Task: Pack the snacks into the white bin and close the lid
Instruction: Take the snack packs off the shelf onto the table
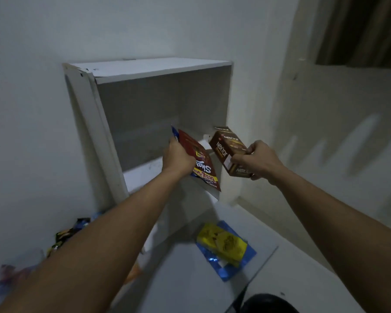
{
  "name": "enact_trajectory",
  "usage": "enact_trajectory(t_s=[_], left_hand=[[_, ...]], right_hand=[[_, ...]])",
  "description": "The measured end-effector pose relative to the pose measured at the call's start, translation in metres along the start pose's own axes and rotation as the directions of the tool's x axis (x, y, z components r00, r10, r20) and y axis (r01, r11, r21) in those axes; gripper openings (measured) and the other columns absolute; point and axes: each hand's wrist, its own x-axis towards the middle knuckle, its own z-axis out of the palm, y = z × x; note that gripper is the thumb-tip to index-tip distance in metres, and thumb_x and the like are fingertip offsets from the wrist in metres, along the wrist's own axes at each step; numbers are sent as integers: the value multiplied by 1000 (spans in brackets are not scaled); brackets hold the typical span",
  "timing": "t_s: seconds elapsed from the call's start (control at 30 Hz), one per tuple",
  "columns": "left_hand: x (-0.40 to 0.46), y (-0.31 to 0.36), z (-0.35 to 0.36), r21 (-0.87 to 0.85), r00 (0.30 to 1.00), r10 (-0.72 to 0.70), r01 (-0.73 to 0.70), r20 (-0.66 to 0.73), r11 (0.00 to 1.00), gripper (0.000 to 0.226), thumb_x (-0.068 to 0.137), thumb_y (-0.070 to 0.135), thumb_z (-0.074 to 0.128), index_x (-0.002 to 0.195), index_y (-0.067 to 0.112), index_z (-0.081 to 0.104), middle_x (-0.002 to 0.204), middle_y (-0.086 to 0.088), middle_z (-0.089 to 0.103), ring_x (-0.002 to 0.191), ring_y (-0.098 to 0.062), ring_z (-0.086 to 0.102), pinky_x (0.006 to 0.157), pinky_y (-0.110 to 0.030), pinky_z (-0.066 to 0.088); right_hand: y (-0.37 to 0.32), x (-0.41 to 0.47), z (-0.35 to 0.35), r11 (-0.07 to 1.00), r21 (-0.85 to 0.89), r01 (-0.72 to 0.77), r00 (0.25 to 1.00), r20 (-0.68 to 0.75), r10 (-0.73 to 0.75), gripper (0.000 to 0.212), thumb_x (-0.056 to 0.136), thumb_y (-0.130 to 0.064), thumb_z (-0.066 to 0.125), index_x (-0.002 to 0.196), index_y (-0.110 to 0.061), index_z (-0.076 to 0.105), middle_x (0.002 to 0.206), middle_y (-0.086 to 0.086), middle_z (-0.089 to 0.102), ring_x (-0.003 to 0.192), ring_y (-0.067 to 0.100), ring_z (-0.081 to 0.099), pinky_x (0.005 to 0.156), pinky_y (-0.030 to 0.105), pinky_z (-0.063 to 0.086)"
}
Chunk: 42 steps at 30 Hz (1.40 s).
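Observation:
My left hand (pixel 177 158) grips a flat red snack packet (pixel 201 163), with a blue packet edge (pixel 174 133) showing behind it, in front of the white shelf unit (pixel 145 71). My right hand (pixel 256 160) holds a brown Nextar biscuit box (pixel 227 146), tilted, just to the right of the shelf's open compartment. A yellow and blue snack packet (pixel 224 246) lies on a white flat surface (pixel 181 285) below. No white bin can be made out for certain.
Several more snack wrappers (pixel 66 233) lie by the wall at lower left, partly behind my left forearm. A blurred pile of coloured packets (pixel 11 276) sits at the bottom left. A cream wall and curtain (pixel 359 30) stand to the right.

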Motion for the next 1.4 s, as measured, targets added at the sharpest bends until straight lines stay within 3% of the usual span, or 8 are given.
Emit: enact_trajectory(t_s=[0.17,0.4,0.7,0.8,0.97,1.03,1.17,1.4], left_hand=[[-60,-4,29,79,985,47,-61,168,995,44,80,2,58,122,5,46,118,-13,61,104,-32,60,71,-33,46],[-125,-30,98,78,920,52,-89,389,993,48,79,4,64,122,9,45,120,-13,61,105,-33,61,80,-37,54],[-193,-90,201,191,820,19,-156,572,969,45,78,5,63,118,9,44,110,-16,64,97,-34,62,74,-41,53],[-216,-117,234,230,780,-26,-153,625,961,55,76,3,64,126,9,41,117,-16,61,103,-35,61,80,-44,54],[-242,-175,286,295,741,-94,-145,664,944,62,67,19,69,124,23,44,111,-5,64,99,-27,66,81,-42,57],[-252,-194,305,313,714,-150,-101,684,944,61,73,12,67,129,20,43,114,-7,63,102,-28,64,85,-42,56],[-265,-229,338,386,700,-204,-111,685,916,72,82,-3,54,146,11,24,118,-21,60,103,-39,59,89,-46,51],[-272,-276,382,406,711,-246,-60,659,912,65,86,-1,58,144,8,30,124,-17,59,111,-34,59,93,-43,51]], right_hand=[[55,-57,-22,989,-17,-150,987,-55,148,51,72,-39,74,108,-13,49,103,11,63,83,24,66,65,42,62],[146,-119,-31,930,-74,-361,931,-83,355,54,73,-41,74,111,-12,48,105,12,62,84,24,66,64,38,61],[280,-166,-11,813,-117,-570,820,-30,571,61,69,-44,75,113,-13,46,105,11,61,82,24,65,61,38,62],[325,-180,4,764,-126,-633,767,31,641,65,67,-46,75,115,-13,46,106,10,61,87,26,65,65,38,61],[394,-195,37,695,-169,-699,688,104,718,69,63,-53,72,113,-14,45,104,10,63,86,26,66,71,41,61],[419,-197,51,670,-185,-719,658,128,742,71,61,-54,72,113,-14,45,103,9,63,85,26,66,71,41,61],[461,-199,79,646,-198,-738,625,162,764,74,64,-53,74,119,-13,44,106,8,60,91,27,64,76,42,60],[516,-194,124,620,-244,-745,591,189,784,78,68,-52,73,127,-12,41,107,9,58,94,30,64,79,44,59]])
